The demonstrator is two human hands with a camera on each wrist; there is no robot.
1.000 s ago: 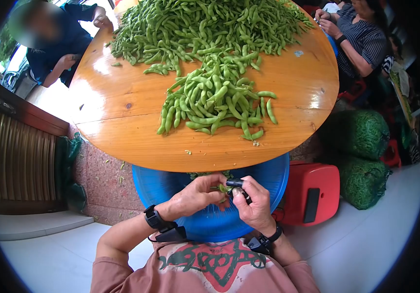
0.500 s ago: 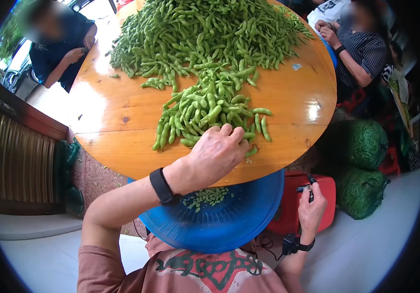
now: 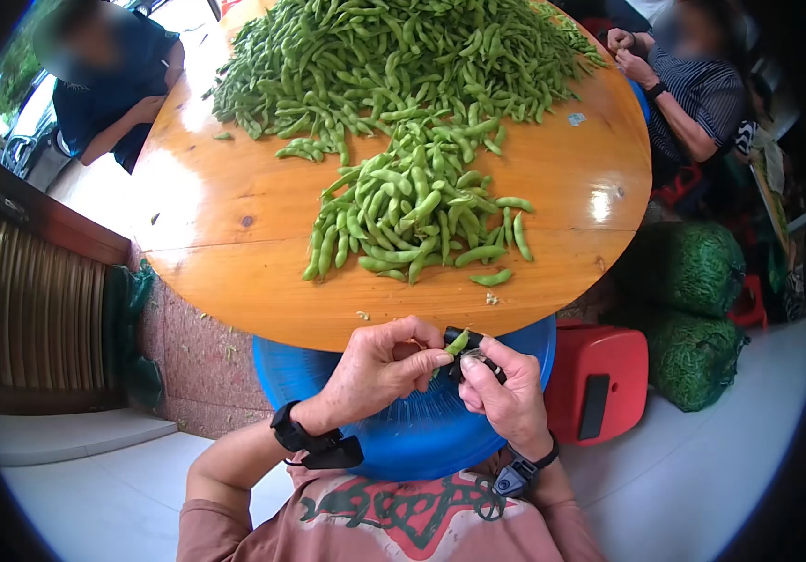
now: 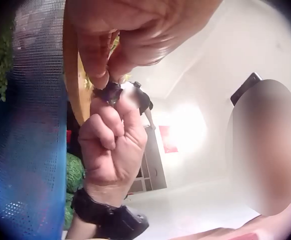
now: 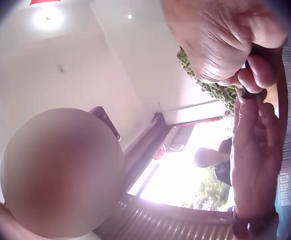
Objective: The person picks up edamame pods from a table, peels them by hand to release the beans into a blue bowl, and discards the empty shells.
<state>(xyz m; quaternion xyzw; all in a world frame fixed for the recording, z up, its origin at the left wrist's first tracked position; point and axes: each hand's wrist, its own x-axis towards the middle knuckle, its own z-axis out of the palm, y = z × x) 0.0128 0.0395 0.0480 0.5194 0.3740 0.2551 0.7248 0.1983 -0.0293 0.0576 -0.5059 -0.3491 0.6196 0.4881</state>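
Over the blue basin (image 3: 276, 370), my left hand (image 3: 375, 367) pinches a green edamame pod (image 3: 459, 343) between thumb and fingers. Opposite it, the right hand (image 3: 508, 389) pinches the same pod, its thumb bent toward the index finger. A black finger sleeve (image 3: 478, 339) covers the right index fingertip. Both hands meet at their fingertips in the left wrist view, where the right hand's (image 4: 110, 135) other fingers are curled into the palm. A small pile of edamame pods (image 3: 403, 206) lies on the wooden table (image 3: 234, 267) just beyond the hands.
A large heap of edamame (image 3: 403, 66) covers the table's far side. At right stand a red stool (image 3: 609, 375) and stacked green mesh sacks (image 3: 688, 361). One person (image 3: 117, 89) sits at the far left and another (image 3: 693, 103) at the far right.
Half a second ago the left hand was over the small pile and the right hand was off at the right. Both have come together over the basin, holding a pod from the pile.
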